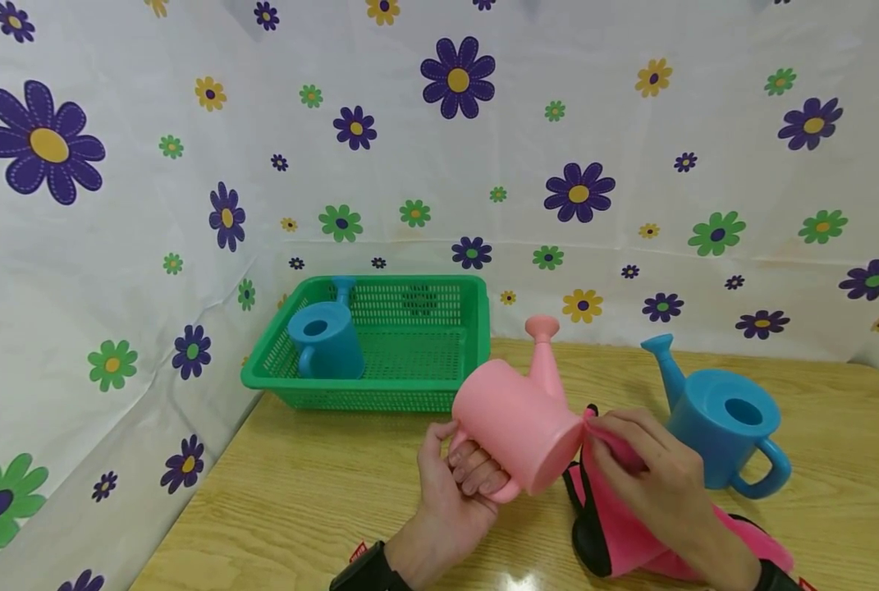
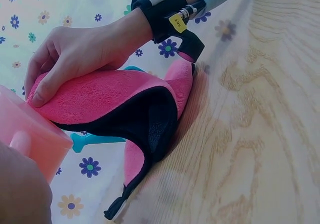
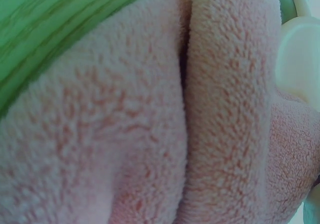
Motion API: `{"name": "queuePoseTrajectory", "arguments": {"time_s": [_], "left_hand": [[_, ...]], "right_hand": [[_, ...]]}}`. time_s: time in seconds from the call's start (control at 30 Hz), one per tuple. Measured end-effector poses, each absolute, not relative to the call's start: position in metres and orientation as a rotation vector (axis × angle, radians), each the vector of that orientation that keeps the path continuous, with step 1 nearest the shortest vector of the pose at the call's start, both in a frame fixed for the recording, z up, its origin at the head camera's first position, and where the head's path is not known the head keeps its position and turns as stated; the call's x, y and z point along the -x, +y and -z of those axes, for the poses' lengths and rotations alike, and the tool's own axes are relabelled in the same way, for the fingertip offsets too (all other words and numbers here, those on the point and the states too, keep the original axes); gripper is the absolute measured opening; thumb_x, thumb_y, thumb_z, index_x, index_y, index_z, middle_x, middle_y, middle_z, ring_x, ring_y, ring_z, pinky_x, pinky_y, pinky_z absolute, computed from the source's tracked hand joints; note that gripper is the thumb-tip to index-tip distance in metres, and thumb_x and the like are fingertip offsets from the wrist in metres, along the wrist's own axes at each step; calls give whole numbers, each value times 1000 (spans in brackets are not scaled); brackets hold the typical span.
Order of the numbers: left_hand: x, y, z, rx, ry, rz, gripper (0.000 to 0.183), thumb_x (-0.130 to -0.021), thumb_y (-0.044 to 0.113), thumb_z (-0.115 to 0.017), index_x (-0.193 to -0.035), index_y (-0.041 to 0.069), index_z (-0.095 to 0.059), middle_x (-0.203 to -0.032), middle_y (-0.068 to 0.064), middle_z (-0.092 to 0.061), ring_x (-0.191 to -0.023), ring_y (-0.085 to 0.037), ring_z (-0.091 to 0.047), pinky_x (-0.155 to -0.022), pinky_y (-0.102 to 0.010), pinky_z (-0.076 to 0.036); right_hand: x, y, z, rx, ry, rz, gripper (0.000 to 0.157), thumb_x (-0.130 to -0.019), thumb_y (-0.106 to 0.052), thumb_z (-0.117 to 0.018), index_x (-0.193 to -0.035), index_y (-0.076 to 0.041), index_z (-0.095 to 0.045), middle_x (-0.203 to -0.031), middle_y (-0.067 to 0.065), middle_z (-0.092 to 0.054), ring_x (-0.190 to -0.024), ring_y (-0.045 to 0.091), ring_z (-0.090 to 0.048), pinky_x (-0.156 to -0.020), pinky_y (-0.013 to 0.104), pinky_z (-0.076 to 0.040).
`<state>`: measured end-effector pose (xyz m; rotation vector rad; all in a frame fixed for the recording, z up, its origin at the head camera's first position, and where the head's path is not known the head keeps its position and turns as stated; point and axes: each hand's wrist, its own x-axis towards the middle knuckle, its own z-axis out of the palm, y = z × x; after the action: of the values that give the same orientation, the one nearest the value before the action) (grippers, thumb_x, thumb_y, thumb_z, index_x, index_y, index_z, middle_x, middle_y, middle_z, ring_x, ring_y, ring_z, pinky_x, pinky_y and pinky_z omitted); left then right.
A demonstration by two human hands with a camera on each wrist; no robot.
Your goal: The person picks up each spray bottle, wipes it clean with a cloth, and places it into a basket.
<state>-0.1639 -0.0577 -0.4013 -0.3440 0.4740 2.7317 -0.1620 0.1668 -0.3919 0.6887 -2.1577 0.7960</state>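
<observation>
My left hand (image 1: 450,501) grips the handle of a pink watering can (image 1: 513,419), fingers curled through it. The can is tipped over above the table, with its spout pointing up and away and its base turned to the right. In my right hand (image 1: 661,480) is a pink plush cloth (image 2: 107,97) with a black edge and dark underside, pinched between thumb and fingers right at the rim of the can's base. The rest of the cloth hangs down onto the wood. In the right wrist view, folds of the cloth (image 3: 230,84) fill most of the picture.
A blue watering can (image 1: 712,406) stands upright on the table behind my right hand. At the back left sits a green plastic basket (image 1: 373,398) with another blue watering can (image 1: 339,345) inside its left end. A flower-patterned sheet (image 1: 513,164) hangs behind the wooden table (image 1: 284,509).
</observation>
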Motion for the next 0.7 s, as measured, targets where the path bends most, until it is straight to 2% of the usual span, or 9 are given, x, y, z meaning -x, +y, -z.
{"name": "queuePoseTrajectory", "arguments": {"time_s": [0.23,0.7], "left_hand": [[163,-58,402,349,475,-2735,39,-83,29,-48,-56,21,-21,-49,10,-20,-41,-5,-18,-45,-21,-15],[167,-59,399,364,451,-2760,39,-83,28,-49,-55,20,-22,-49,9,-22,-41,-6,-20,-43,-20,-19]], "right_hand": [[160,166,394,-674,-2164,-858,41,-63,3,-86,-101,-3,-72,-94,8,-73,-84,17,-68,-85,-2,-39],[153,157,397,-783,-2225,-917,39,-65,-2,-86,-101,-8,-72,-94,3,-74,-86,13,-68,-82,2,-46]]}}
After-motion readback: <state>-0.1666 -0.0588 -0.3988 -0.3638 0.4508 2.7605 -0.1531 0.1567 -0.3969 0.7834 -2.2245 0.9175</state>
